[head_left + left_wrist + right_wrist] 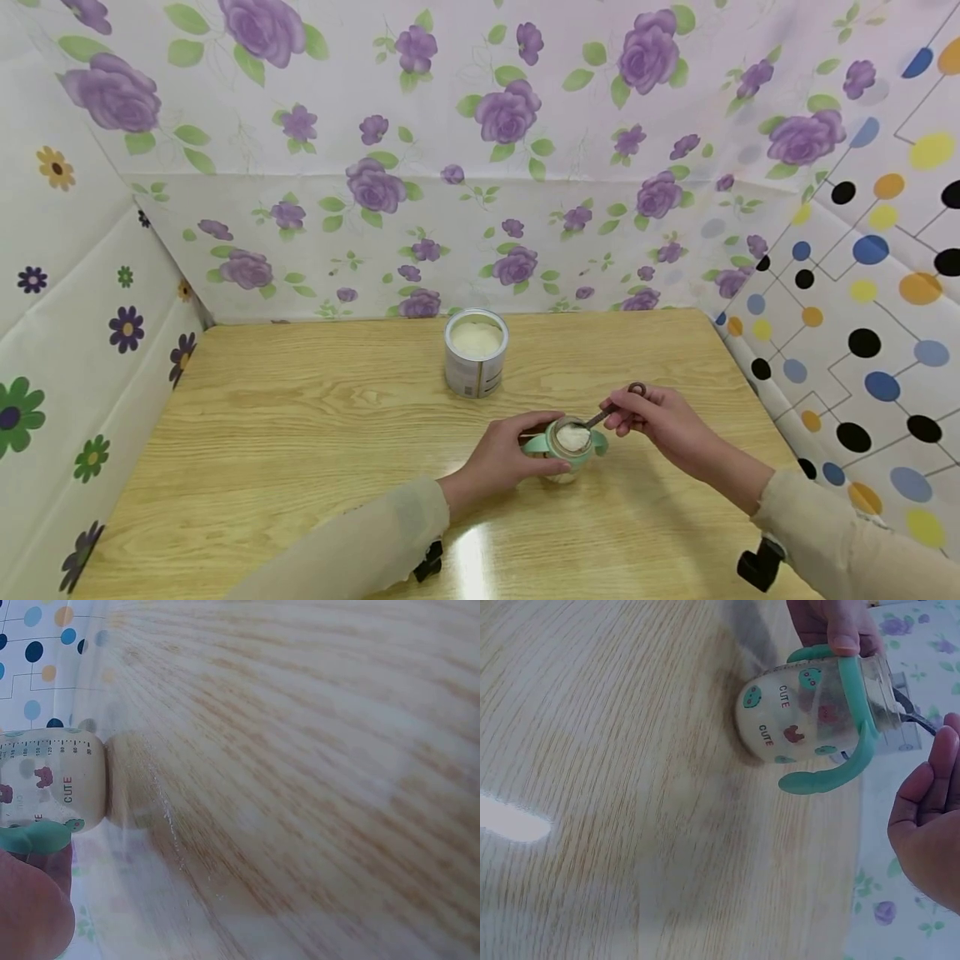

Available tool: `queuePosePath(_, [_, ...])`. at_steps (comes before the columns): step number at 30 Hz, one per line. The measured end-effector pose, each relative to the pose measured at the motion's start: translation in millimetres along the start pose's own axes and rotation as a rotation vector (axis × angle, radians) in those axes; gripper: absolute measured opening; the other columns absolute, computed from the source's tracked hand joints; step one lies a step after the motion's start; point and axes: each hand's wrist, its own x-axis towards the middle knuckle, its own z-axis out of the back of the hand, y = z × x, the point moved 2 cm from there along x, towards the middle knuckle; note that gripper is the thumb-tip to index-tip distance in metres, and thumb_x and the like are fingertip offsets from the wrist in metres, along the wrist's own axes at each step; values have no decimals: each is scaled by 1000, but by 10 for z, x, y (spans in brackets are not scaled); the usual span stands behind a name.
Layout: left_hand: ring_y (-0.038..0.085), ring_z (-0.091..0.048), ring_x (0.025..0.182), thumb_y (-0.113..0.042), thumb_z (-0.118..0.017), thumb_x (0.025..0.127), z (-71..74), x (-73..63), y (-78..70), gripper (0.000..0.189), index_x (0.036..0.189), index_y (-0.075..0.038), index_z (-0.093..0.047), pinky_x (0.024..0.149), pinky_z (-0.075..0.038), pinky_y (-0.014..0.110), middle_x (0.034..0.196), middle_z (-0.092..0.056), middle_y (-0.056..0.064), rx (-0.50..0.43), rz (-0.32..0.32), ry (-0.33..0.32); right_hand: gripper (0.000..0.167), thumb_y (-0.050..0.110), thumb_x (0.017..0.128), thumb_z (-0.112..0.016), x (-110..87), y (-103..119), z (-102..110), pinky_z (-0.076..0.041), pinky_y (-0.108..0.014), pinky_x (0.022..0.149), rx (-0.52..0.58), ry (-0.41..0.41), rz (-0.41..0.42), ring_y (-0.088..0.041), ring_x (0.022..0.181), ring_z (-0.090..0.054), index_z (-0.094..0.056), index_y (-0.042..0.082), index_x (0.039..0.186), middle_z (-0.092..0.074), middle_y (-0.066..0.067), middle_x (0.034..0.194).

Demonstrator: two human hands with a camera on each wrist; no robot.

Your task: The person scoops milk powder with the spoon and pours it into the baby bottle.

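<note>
A clear baby bottle (802,712) with green handles and "CUTE" printing stands upright on the table, pale powder inside. Around its side my left hand (506,454) grips it, thumb and fingers on opposite sides. In the left wrist view, the bottle's (60,780) measuring marks show beside a green handle. My right hand (663,425) pinches a dark metal spoon (602,416) by its handle. The spoon's bowl is at the bottle's open mouth, with white powder there. In the right wrist view, the spoon (921,722) slants out of the mouth toward my right fingers.
Behind the bottle stands an open can (474,377) of pale powder. The wooden table (315,417) is bounded by a flowered cloth (450,233) at the back and patterned cloths on both sides. A few white specks (169,817) lie on the wood.
</note>
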Motion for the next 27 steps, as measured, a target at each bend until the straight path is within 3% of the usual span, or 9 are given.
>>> queuePosePath(5, [11, -69, 122, -31, -93, 87, 0, 0, 3, 66, 147, -28, -66, 101, -56, 26, 140, -70, -9, 1, 7, -1, 49, 32, 115, -53, -1, 19, -10, -60, -29, 89, -60, -3, 24, -17, 90, -68, -65, -15, 121, -73, -2, 94])
queuePosePath(14, [12, -69, 122, -29, -93, 86, -2, -1, 5, 66, 147, -27, -67, 101, -56, 26, 139, -71, -9, -10, -2, -1, 37, 27, 115, -54, -26, 93, -44, -61, -34, 84, -223, -7, 124, -28, 91, -68, -70, -6, 117, -72, -11, 95])
queuePosePath(21, [10, -69, 120, -34, -93, 87, 0, -4, 13, 67, 147, -31, -65, 99, -57, 27, 140, -69, -11, 8, 10, 15, 25, 15, 115, -52, -92, 123, -43, -62, -34, 80, -313, 6, 227, -26, 86, -70, -70, 0, 124, -73, -15, 96])
queuePosePath(27, [8, -69, 118, -35, -93, 86, 2, -7, 7, 67, 148, -29, -65, 99, -57, 27, 140, -69, -10, 22, -1, 11, 20, 4, 111, -55, -149, 124, -51, -63, -32, 78, -363, 21, 336, -20, 86, -71, -70, 2, 124, -75, -11, 96])
